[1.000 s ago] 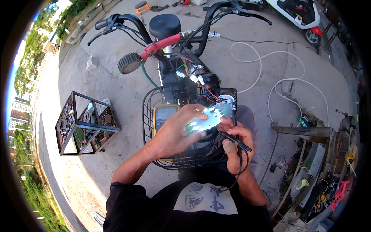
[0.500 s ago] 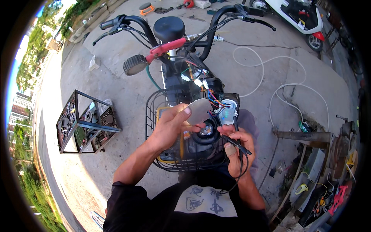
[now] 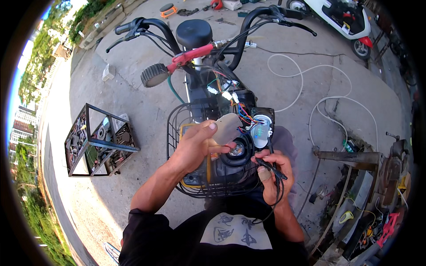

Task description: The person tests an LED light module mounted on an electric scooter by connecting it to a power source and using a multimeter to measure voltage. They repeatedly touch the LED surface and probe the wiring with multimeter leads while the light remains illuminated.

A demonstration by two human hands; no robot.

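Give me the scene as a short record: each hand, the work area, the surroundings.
Left hand: pinches a thin grey oval plate
Right hand: holds a black lead
Work area: oval display unit with coloured wires, apart from the plate; round headlight beside it
Basket: black wire basket with a yellow-edged device, partly hidden by the left hand
Handlebars: red-handled round gauge near them
Ground: open metal frame of parts at left; pale hose at right
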